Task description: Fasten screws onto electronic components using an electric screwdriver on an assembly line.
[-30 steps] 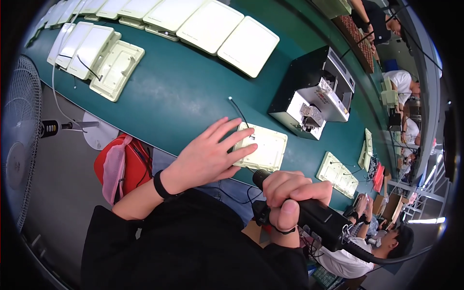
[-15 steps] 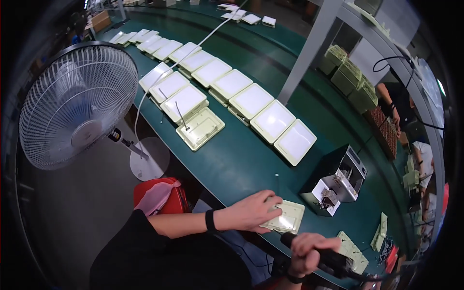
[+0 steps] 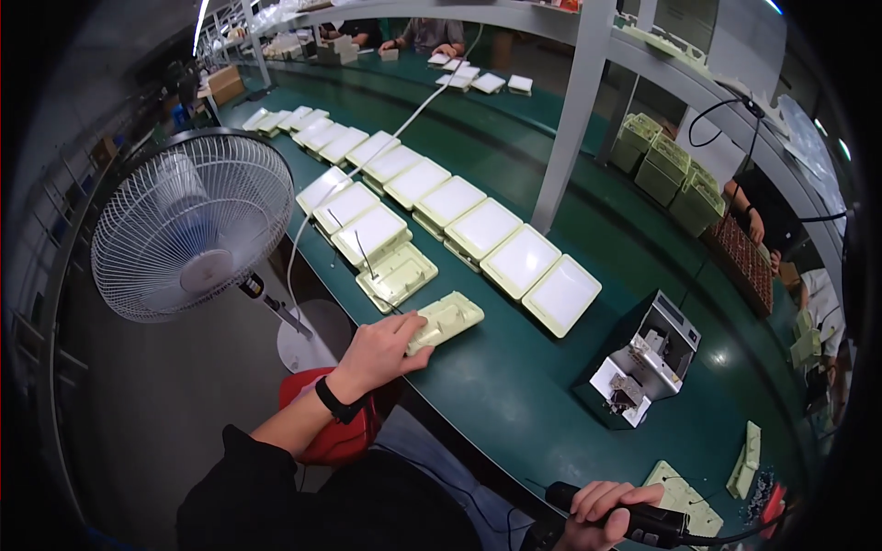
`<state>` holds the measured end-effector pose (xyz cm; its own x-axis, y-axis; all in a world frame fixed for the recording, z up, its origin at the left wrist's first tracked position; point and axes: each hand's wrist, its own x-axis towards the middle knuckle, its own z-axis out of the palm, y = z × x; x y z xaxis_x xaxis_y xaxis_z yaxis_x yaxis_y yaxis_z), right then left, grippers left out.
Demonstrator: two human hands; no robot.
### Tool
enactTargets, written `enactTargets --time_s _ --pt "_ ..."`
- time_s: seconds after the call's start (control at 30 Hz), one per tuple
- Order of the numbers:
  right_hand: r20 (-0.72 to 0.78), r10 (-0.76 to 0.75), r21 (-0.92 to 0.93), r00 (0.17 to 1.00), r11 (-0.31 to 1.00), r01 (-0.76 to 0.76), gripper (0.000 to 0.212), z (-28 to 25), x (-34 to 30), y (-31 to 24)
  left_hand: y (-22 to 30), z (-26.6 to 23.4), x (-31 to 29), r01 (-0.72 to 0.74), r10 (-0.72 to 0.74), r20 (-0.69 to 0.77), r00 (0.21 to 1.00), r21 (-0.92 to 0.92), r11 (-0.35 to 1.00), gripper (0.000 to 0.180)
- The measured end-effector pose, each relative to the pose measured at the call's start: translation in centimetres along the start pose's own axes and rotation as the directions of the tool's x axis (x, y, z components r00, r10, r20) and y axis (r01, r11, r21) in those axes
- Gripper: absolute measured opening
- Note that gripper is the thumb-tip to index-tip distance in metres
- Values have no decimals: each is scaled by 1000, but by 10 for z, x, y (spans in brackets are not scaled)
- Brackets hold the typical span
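Note:
My left hand [image 3: 377,349] grips the near-left end of a pale green plastic casing [image 3: 450,319], tilted over the green bench. Its thumb is on the near side and its fingers lie over the top. Just beyond is another open pale green casing [image 3: 413,273] with thin black wires sticking up from it. My right hand [image 3: 602,510] is closed around a black electric screwdriver [image 3: 657,525] at the bench's near edge. The screwdriver's thin bit points left, away from the casings. Beside the right hand lies a flat pale green part [image 3: 684,500] with black wires.
Rows of white-faced panels [image 3: 519,262] run along the bench. A metal box-shaped screw feeder [image 3: 634,367] stands at right. A large fan [image 3: 197,230] is at left, by a red stool [image 3: 344,441]. A grey post [image 3: 574,119] rises from the bench. Other people work across it.
My left hand has carried the casing left and away, from near the screwdriver to beside the wired casing. My right hand with the screwdriver is slightly lower. The view has shifted.

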<state>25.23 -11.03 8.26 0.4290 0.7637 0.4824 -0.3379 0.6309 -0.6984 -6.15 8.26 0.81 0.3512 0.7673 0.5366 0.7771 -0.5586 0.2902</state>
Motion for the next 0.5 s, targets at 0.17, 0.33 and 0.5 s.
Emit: enactTargets --time_s 0.17,0.33,0.5 --pt "-49 56 15 997 998 -55 26 -7 -1 -4 -42 -8 8 67 -64 -46 997 61 996 24" --pt "-55 53 15 997 999 -53 27 -8 -1 -7 -79 -25 35 559 -605 -14 796 -365 744 31" --pt "-70 72 25 995 997 -70 28 -8 -2 -7 -80 -40 50 652 -692 -28 721 -310 692 27"
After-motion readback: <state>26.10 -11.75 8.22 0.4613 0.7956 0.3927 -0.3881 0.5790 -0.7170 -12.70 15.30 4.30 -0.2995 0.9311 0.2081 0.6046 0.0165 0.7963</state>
